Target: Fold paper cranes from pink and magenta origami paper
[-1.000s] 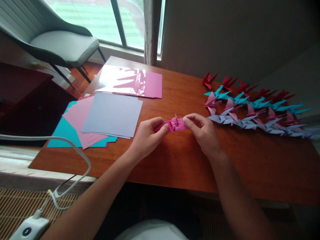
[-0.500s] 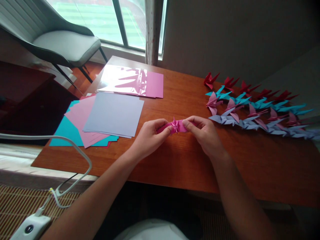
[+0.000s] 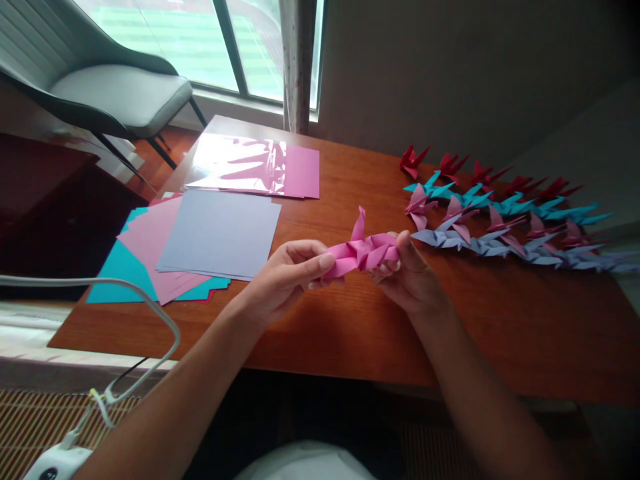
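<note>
Between my two hands, above the wooden table, is a bright pink origami crane (image 3: pixel 361 252) with its wings spread sideways and one narrow point sticking up. My left hand (image 3: pixel 295 270) pinches the left wing, thumb on top and fingers beneath. At the other wing, my right hand (image 3: pixel 413 270) grips the end with its thumb raised at the edge and fingertips below. Rows of folded paper cranes lie to the right: red cranes (image 3: pixel 480 173), turquoise cranes (image 3: pixel 473 195), pink cranes (image 3: pixel 457 210) and lavender cranes (image 3: pixel 490 245).
Lavender sheets (image 3: pixel 220 233) overlap pink sheets (image 3: pixel 150 247) and turquoise sheets (image 3: pixel 113 270) on the left of the table (image 3: pixel 340 333). Behind them lies a plastic-wrapped pack of pink paper (image 3: pixel 303 172). A white cable (image 3: pixel 173 327) crosses the lower left. A grey chair (image 3: pixel 120 93) stands by the window.
The crane has been turned and its wings pulled wider, so its flat side and upright point now show. My right hand has rotated, thumb up. The view has shifted slightly.
</note>
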Tool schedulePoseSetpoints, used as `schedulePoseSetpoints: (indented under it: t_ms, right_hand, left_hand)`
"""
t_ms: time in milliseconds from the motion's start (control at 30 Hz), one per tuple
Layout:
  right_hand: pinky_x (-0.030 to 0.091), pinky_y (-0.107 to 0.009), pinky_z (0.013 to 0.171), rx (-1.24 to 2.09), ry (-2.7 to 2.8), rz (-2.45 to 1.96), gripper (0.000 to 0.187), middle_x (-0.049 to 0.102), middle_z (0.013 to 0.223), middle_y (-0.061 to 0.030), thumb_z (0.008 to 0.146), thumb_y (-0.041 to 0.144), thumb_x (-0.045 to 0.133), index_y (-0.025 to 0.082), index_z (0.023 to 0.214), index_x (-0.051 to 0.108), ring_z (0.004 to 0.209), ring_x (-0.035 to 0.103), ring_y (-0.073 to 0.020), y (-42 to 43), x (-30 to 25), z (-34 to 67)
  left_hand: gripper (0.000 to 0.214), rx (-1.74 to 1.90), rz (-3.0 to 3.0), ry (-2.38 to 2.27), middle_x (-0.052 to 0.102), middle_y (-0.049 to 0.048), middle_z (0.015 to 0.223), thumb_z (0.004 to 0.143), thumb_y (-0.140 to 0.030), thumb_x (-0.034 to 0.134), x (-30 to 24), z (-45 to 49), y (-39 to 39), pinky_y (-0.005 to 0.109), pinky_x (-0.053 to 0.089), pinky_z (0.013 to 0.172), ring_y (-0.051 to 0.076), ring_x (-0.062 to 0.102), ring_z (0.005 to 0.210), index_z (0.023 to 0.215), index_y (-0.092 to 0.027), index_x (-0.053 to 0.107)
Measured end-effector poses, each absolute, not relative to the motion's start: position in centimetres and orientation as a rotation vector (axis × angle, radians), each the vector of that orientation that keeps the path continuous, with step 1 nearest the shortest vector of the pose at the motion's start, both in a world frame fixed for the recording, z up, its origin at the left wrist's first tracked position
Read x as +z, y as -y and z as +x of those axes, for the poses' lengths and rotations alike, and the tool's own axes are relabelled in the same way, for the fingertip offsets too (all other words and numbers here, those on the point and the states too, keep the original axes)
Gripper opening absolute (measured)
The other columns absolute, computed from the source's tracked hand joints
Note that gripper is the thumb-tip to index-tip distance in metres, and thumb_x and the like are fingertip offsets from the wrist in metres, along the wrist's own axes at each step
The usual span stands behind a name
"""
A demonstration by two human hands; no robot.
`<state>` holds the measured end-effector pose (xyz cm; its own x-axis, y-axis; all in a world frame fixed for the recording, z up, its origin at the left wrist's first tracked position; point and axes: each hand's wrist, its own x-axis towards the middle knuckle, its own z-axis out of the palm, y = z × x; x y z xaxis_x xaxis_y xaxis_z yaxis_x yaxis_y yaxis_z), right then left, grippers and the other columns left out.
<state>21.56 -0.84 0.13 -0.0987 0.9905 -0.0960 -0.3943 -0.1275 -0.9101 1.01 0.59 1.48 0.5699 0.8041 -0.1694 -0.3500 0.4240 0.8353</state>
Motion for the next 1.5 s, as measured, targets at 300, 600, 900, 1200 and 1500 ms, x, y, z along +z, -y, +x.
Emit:
schedulePoseSetpoints:
  t_ms: [300,600,900,1200,1500]
  right_hand:
    - [0.039,-0.024,0.045,1.504,0.877,-0.866,0.066,0.034,0.043,0.0086,0.07,0.07,0.076,0.023,0.05,0.034,0.042,0.034,-0.0088,1.1,0.9,21.2]
    - [0.031,-0.024,0.038,1.453,1.037,-0.851,0.068,0.029,0.042,0.0089,0.078,0.077,0.063,0.024,0.052,0.029,0.038,0.03,-0.0092,1.5,1.2,21.3]
    - [0.032,-0.026,0.04,1.395,0.977,-0.966,0.072,0.025,0.044,0.0081,0.07,0.086,0.061,0.026,0.054,0.025,0.04,0.03,-0.0114,1.3,0.8,21.1]
    - [0.027,-0.026,0.042,1.454,0.955,-0.847,0.062,0.025,0.05,0.0081,0.087,0.071,0.058,0.024,0.056,0.032,0.043,0.024,-0.0105,1.2,0.6,21.1]
    - [0.03,-0.023,0.041,1.537,0.782,-0.886,0.062,0.034,0.046,0.0087,0.078,0.07,0.07,0.023,0.054,0.038,0.04,0.029,-0.0082,1.2,0.4,20.6]
  left_hand:
    - [0.039,0.77,0.908,-0.626,0.062,0.001,0.055,0.064,-0.052,0.09,1.5,0.5,-0.2,0.024,0.036,0.052,0.011,0.05,0.053,0.062,-0.018,0.07]
    - [0.018,0.646,1.183,-0.419,0.077,0.0084,0.076,0.075,-0.044,0.085,1.5,-0.1,-0.5,0.039,0.055,0.081,0.023,0.07,0.08,0.073,-0.026,0.083]
    - [0.023,0.426,1.096,-0.484,0.07,0.0071,0.053,0.075,-0.043,0.083,1.9,-0.3,-0.4,0.022,0.044,0.035,0.013,0.057,0.035,0.079,-0.02,0.085]
    - [0.011,0.491,1.079,-0.327,0.08,0.0094,0.076,0.088,-0.029,0.075,1.8,-0.2,-0.4,0.023,0.058,0.05,0.019,0.074,0.059,0.09,-0.024,0.085]
    - [0.009,0.566,1.114,-0.313,0.081,0.0081,0.084,0.087,-0.026,0.076,1.9,-0.2,-0.3,0.025,0.062,0.061,0.017,0.075,0.066,0.092,-0.024,0.084]
